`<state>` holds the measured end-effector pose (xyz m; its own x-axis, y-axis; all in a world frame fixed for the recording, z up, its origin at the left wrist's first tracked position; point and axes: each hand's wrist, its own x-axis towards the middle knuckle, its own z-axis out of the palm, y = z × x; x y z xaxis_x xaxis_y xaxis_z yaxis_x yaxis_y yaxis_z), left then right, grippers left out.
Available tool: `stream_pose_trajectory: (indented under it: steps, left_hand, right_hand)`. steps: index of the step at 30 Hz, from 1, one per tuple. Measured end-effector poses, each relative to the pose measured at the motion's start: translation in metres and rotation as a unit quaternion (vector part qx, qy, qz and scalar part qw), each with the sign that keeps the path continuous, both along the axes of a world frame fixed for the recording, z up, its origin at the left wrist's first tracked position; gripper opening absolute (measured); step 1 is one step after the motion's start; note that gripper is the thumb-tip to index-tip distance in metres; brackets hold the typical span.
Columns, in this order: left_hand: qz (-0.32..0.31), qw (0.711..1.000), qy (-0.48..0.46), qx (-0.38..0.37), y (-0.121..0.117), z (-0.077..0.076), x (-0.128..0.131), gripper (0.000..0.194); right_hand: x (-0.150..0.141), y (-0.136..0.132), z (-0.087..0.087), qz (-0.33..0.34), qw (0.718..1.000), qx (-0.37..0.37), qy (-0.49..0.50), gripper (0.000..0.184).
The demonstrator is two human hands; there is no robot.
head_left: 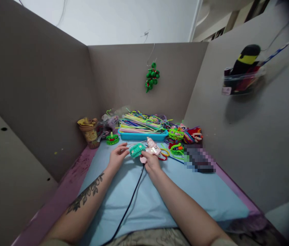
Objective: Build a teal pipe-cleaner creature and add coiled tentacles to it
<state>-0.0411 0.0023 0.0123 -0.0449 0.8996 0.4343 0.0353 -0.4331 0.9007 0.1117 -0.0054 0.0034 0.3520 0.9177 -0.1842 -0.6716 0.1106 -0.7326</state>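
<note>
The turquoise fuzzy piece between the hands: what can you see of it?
The turquoise piece is rounded, with a ridged, fuzzy surface like wound pipe cleaners and a few pale spots. It appears held above the pale blue cover, in front of the blue tray. The right hand's grip seems to hold its right side; the left hand's grip is by its left edge, contact unclear.

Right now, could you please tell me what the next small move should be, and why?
Perhaps steady the teal fuzzy piece with the left hand: it is close to the piece's left edge, while the right hand appears to hold the opposite side, near the pink glue gun.
</note>
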Motion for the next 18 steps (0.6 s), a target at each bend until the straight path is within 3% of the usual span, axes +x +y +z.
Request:
stream_pose_trajectory:
  steps: [3,7,18]
  left_hand:
    - [0.047,0.981,0.136,0.127,-0.005,0.007,-0.006,0.013]
    - [0.048,0.937,0.243,0.247,-0.007,0.006,-0.011,0.009]
    - [0.042,0.853,0.364,0.371,-0.005,0.011,-0.016,0.009]
  right_hand:
    - [0.001,-0.005,0.004,0.007,1.000,0.005,0.011,0.023]
    - [0.002,-0.008,0.003,0.023,0.999,0.006,0.030,0.022]
    - [0.005,-0.007,-0.003,0.066,0.997,-0.001,0.035,0.019]
